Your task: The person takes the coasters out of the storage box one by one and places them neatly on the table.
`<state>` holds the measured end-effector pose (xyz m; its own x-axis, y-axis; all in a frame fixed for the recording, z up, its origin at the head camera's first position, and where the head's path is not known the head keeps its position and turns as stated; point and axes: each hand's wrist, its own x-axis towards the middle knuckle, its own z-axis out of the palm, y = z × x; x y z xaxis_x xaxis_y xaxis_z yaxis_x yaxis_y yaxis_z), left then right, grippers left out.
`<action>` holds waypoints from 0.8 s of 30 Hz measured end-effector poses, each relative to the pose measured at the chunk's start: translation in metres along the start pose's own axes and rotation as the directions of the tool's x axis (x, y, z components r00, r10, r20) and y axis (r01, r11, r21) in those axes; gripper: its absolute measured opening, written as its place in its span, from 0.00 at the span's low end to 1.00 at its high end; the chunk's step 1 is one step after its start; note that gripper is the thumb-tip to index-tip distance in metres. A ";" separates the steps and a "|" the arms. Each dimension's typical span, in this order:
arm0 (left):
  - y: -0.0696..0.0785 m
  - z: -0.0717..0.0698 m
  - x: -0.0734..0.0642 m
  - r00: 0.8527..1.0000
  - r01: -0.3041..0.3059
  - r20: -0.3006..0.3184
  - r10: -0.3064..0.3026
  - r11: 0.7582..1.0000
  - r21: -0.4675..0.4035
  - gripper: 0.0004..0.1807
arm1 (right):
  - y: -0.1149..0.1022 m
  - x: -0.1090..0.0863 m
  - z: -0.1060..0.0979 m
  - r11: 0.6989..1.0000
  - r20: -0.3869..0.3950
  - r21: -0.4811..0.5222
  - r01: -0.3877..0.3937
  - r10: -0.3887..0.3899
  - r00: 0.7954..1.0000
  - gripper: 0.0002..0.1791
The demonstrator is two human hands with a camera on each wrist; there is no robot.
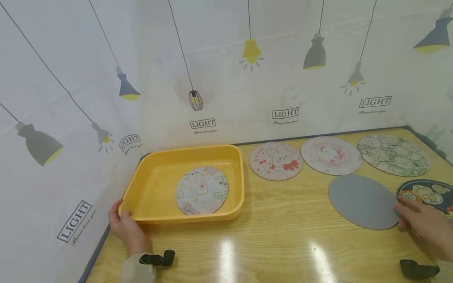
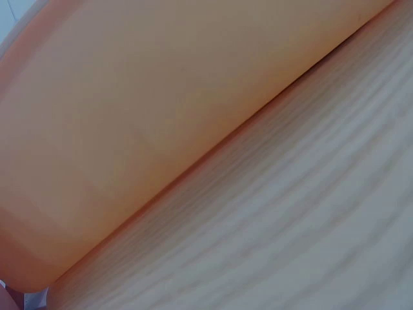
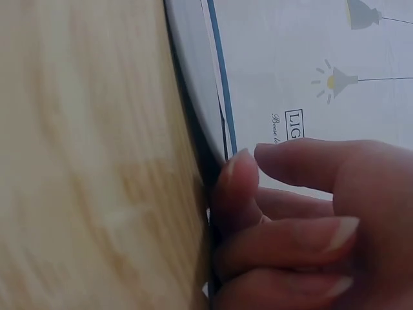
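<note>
At the right in the head view, a plain grey round mat (image 1: 362, 202) has its right edge between the thumb and fingers of my right hand (image 1: 422, 222). The right wrist view shows that hand's curled fingers (image 3: 290, 245) at the mat's rim (image 3: 197, 71), with dark shadow beneath. My left hand (image 1: 127, 228) grips the near left corner of a yellow rectangular tray (image 1: 152, 188), thumb over the rim. Inside the tray, toward its right side, lies a round mat with pastel drawings (image 1: 202, 191). In the left wrist view the tray's outer wall (image 2: 142, 110) fills the upper left.
Along the table's back edge lie a pink rabbit mat (image 1: 276, 161), a pink-and-white mat (image 1: 330, 156) and a green floral mat (image 1: 393, 155). A dark mat with cartoon figures (image 1: 426, 194) lies beside the right hand. A lamp-patterned white sheet (image 1: 230, 86) stands behind the wooden table (image 1: 269, 236).
</note>
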<state>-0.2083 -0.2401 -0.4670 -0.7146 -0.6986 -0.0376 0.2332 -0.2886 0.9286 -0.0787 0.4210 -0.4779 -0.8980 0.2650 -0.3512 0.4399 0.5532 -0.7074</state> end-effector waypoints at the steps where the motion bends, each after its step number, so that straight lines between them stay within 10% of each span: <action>1: 0.000 0.000 0.000 1.000 0.003 -0.001 -0.003 1.000 0.003 0.24 | 0.000 0.000 0.000 1.000 0.004 -0.001 0.001 -0.001 1.000 0.45; 24: 0.000 -0.001 -0.001 1.000 0.002 0.014 -0.002 1.000 -0.009 0.24 | 0.003 0.005 0.000 0.997 0.033 0.063 -0.055 0.053 0.998 0.46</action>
<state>-0.2071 -0.2397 -0.4672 -0.7241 -0.6888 -0.0342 0.2380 -0.2960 0.9251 -0.0815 0.4244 -0.4815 -0.8727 0.2674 -0.4086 0.4883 0.4870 -0.7242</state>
